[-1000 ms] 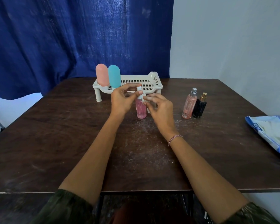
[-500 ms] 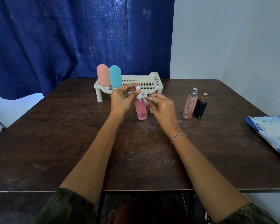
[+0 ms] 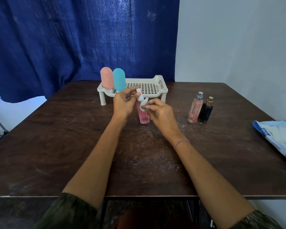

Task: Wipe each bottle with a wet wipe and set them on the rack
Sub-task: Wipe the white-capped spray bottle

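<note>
left hand [image 3: 122, 103] fingers grip pink spray bottle [image 3: 144, 114] top, steadying it | right hand [image 3: 160, 113] fingers pinch wet wipe [image 3: 143, 106] against it | rack [image 3: 155, 87] at counter's far edge

Pink bottle [image 3: 144, 115], white wipe [image 3: 143, 105], blue curtain [image 3: 73, 38]

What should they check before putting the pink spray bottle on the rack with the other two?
1. Bottle held firmly: ok. The left hand grips the top of the pink spray bottle.
2. Wiping finished: cannot tell. The right hand presses the wet wipe against its shoulder.
3. Free room on the rack: ok. Only the pink capsule bottle and teal capsule bottle stand at its left end.
4. Cap on tight: cannot tell, fingers hide it.
5. More bottles waiting: ok. The peach spray bottle and black bottle stand on the table.
</note>
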`<state>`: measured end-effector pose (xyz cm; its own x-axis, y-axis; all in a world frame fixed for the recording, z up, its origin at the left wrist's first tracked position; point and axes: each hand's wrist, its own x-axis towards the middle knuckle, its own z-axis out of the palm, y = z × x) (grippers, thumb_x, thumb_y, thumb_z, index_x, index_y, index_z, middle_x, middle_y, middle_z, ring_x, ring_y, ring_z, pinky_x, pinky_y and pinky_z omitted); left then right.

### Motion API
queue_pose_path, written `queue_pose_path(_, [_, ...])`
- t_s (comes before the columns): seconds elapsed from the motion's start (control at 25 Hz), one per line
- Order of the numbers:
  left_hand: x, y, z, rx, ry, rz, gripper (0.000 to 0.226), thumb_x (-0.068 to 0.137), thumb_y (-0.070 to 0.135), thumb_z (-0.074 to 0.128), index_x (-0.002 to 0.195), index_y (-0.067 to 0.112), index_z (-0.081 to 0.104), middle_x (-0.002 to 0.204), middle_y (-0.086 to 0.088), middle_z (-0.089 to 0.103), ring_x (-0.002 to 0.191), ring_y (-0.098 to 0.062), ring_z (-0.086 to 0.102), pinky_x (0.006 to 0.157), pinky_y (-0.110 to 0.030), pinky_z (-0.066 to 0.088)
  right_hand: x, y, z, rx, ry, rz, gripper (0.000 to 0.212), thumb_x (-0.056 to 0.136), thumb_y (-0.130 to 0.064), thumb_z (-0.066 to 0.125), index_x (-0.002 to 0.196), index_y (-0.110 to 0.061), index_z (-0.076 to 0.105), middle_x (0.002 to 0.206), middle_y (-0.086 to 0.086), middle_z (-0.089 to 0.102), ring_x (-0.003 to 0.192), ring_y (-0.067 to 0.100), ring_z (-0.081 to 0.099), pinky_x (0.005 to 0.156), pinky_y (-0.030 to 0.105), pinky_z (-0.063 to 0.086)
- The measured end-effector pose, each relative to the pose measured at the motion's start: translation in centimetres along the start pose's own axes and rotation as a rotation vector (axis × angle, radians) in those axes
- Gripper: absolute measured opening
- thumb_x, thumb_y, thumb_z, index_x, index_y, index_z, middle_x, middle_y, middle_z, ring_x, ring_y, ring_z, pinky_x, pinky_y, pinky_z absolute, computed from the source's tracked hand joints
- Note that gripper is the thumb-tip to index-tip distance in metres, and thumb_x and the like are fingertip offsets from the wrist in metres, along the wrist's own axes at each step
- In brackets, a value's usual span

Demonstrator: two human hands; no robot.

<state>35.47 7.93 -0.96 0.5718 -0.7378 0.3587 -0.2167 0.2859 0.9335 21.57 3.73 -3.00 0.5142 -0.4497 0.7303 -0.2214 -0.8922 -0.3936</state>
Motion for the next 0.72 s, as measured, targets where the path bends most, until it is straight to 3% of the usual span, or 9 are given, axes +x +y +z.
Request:
queue_pose_path(0.12, [0.0,0.0,0.1,0.035,-0.036,0.021,0.037,0.09,0.004,0.059,0.126,0.011,0.059,0.121,-0.011,0.064,0.112,-0.02,0.061,0.09,-0.03,0.054,0.3,0.4,-0.3,-0.029,0.061,0.099,0.029,0.081,0.0,0.066,0.11,-0.005,0.067,0.112,0.01,0.064,0.105,0.018,0.059,0.094,0.031,0.049])
queue_pose_path(0.24, [-0.1,0.0,0.3,0.074,-0.072,0.065,0.032,0.093,0.002,0.053,0.122,0.012,0.062,0.13,-0.006,0.06,0.121,-0.018,0.055,0.086,-0.014,0.051,0.1,-0.1,0.1,-0.055,0.043,0.032,0.03,0.082,-0.002,0.065,0.113,-0.005,0.065,0.114,0.01,0.062,0.109,0.019,0.056,0.098,0.018,0.041])
queue_pose_path(0.32, [-0.2,0.0,0.3,0.093,-0.083,0.077,0.031,0.095,0.001,0.05,0.121,0.013,0.063,0.132,-0.005,0.059,0.124,-0.017,0.052,0.087,-0.01,0.048,0.0,-0.6,0.3,-0.082,0.02,-0.045,0.024,0.082,-0.004,0.065,0.107,-0.004,0.068,0.109,0.009,0.064,0.106,0.017,0.056,0.096,0.01,0.035])
queue_pose_path(0.44, [-0.2,0.2,0.2,0.109,-0.086,0.068,0.03,0.096,0.002,0.048,0.12,0.012,0.062,0.131,-0.005,0.059,0.121,-0.017,0.055,0.092,-0.024,0.051,0.1,-0.5,0.2,-0.083,0.064,-0.017,0.022,0.081,-0.004,0.066,0.103,-0.005,0.07,0.107,0.008,0.066,0.103,0.018,0.06,0.094,0.014,0.04])
queue_pose_path(0.56, [-0.5,0.5,0.2,0.064,-0.094,0.061,0.027,0.096,0.004,0.046,0.116,0.013,0.063,0.121,-0.007,0.065,0.105,-0.014,0.065,0.08,-0.025,0.056,0.3,-0.1,-0.1,-0.035,0.079,0.097,0.025,0.082,-0.003,0.065,0.107,-0.007,0.068,0.111,0.007,0.066,0.104,0.015,0.06,0.094,0.023,0.047])
queue_pose_path(0.72, [-0.5,0.7,0.3,0.081,-0.104,0.041,0.021,0.091,0.016,0.06,0.112,0.015,0.057,0.122,-0.01,0.064,0.109,-0.019,0.064,0.087,-0.034,0.056,0.4,0.0,0.2,-0.023,0.072,0.115,0.026,0.082,-0.003,0.066,0.108,-0.005,0.068,0.11,0.008,0.066,0.103,0.015,0.061,0.09,0.013,0.043])
